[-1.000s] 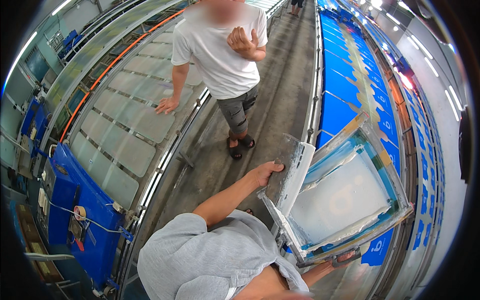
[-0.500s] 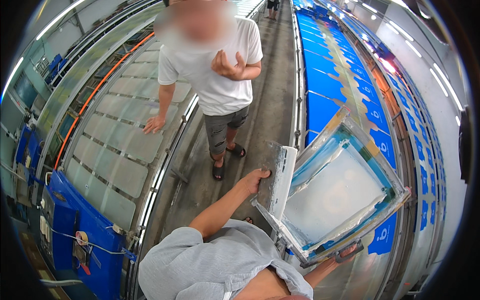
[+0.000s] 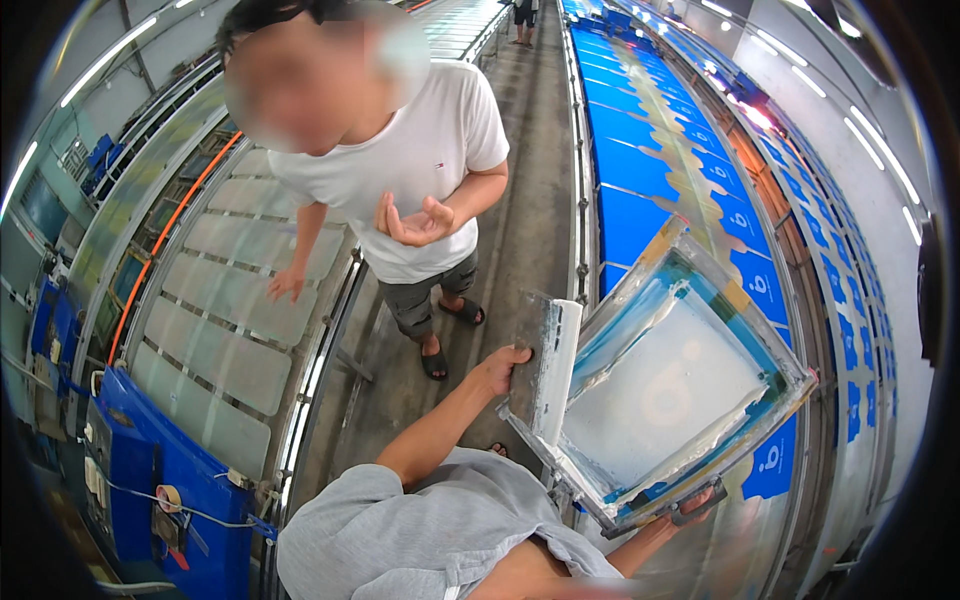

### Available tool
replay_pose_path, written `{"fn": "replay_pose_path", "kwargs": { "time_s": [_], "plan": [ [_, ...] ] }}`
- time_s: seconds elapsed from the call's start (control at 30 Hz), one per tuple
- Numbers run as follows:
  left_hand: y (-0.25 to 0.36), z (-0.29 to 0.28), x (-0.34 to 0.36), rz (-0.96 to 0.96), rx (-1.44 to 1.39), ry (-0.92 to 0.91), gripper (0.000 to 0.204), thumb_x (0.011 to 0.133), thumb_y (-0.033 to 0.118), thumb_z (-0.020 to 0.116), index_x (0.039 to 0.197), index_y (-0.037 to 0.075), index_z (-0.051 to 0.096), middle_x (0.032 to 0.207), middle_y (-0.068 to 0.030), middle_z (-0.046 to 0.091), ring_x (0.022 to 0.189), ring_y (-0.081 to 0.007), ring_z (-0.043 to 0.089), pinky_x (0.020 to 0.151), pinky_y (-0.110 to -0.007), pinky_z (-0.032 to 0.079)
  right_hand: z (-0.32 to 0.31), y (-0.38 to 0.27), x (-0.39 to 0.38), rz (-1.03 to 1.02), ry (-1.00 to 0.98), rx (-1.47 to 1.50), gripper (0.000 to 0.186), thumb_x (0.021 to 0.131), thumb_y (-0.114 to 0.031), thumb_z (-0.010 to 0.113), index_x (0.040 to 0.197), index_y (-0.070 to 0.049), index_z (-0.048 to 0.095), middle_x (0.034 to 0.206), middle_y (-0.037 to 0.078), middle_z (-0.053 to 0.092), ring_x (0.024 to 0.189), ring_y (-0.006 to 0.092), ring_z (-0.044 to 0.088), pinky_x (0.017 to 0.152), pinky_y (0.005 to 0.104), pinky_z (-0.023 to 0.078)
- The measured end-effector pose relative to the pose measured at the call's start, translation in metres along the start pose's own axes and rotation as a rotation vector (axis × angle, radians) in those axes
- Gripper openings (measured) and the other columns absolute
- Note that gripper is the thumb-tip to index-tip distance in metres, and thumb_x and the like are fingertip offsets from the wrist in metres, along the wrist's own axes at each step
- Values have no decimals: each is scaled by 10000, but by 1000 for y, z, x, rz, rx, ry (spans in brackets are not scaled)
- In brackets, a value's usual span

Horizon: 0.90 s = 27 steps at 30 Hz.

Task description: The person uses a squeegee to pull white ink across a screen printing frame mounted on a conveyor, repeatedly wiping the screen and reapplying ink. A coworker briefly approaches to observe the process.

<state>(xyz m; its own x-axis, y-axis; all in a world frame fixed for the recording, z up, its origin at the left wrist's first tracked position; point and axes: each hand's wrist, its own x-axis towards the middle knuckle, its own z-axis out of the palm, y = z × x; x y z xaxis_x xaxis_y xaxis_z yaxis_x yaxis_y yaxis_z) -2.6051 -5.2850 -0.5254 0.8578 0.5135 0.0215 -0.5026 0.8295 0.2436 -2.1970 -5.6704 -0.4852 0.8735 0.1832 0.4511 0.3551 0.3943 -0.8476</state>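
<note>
My left hand (image 3: 503, 369) is closed on a wide, flat squeegee (image 3: 530, 372) with white ink along its blade. The squeegee stands on edge at the left side of a screen printing frame (image 3: 690, 490). White ink (image 3: 655, 395) covers most of the mesh inside, with blue-green borders around it. My right hand (image 3: 688, 520) is wrapped round a dark handle (image 3: 698, 505) on the frame's near side, which partly hides the fingers. The frame is tilted above the right-hand printing table.
Blue fabric pieces (image 3: 625, 220) with white prints lie along the table to the right. A co-worker in a white T-shirt (image 3: 400, 170) stands ahead in the aisle, beside a left-hand table with pale panels (image 3: 235, 330). A blue machine (image 3: 180, 470) is at the near left.
The co-worker has come nearer and leans to the left, with the raised hand lower. My squeegee has shifted slightly left and down, while both my hands keep their holds.
</note>
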Motion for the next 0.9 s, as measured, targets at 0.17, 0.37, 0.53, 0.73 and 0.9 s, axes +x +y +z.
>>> {"fn": "replay_pose_path", "kwargs": {
  "time_s": [0.17, 0.37, 0.53, 0.73, 0.9],
  "plan": [
    [1, -25, 10, -47, -19, -30, 992, 740, 245, 853, 1551, 61, 312, 1605, 9, 319, 1366, -161, 469, 1131, -326, 386, 38, -21, -12, -190, 112, -432, 364, 986, -246, 538, 1101, 86, 634, 1056, 169, 647, 889, 227, 604, 746, 352, 519],
    [2, -13, 11, -36, -11, -61, 873, 753, 252, 849, 1492, 48, 430, 1521, -38, 472, 1308, -184, 540, 1105, -334, 422, 27, -28, -14, -96, -10, -261, 402, 989, -295, 553, 1132, 77, 607, 1017, 155, 640, 869, 222, 590, 747, 347, 508],
    [12, 47, -9, -3, 13, -43, 513, 804, 248, 825, 1225, 14, 650, 1135, -121, 721, 1007, -256, 714, 917, -415, 570, 18, -27, -13, -105, -35, -245, 439, 982, -333, 566, 1150, 72, 596, 995, 150, 634, 862, 221, 587, 745, 347, 504],
    [3, -6, 5, -14, -25, -66, 845, 760, 250, 838, 1472, 45, 431, 1549, -22, 369, 1249, -169, 568, 1056, -343, 462, 24, -19, -9, -63, 74, -324, 432, 981, -338, 563, 1104, 72, 623, 984, 158, 633, 861, 236, 586, 736, 364, 500],
    [2, -18, 10, -39, -35, -72, 972, 750, 251, 834, 1557, 73, 323, 1679, 37, 165, 1350, -130, 484, 1099, -320, 423, 40, -32, -14, -47, 109, -333, 440, 983, -349, 544, 1059, 75, 637, 947, 152, 640, 838, 247, 588, 715, 374, 500]
  ]
}}
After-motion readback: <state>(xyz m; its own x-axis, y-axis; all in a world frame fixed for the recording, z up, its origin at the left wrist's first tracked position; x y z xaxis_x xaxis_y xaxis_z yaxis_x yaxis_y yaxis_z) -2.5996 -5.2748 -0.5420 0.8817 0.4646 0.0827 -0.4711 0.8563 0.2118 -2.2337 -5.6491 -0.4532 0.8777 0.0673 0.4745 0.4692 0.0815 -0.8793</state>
